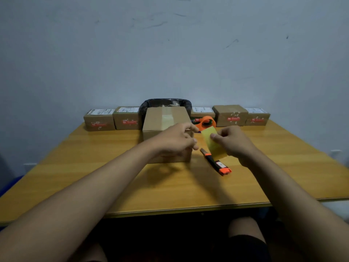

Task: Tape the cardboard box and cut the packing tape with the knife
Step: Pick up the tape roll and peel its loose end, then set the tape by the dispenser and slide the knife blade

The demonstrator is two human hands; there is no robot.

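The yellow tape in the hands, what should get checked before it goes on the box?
1. Strip of yellowish translucent packing tape held: ok, pinched by the right hand.
2. Left hand steadies the plain brown cardboard box: ok, it rests on the box's near right corner.
3. Strip flat, not folded on itself: cannot tell.
4. Black and orange utility knife within reach: ok, lying on the yellow wooden table just right of the box.
5. Knife blade retracted: cannot tell.
6. Box top already has tape: ok, a strip runs along its middle.
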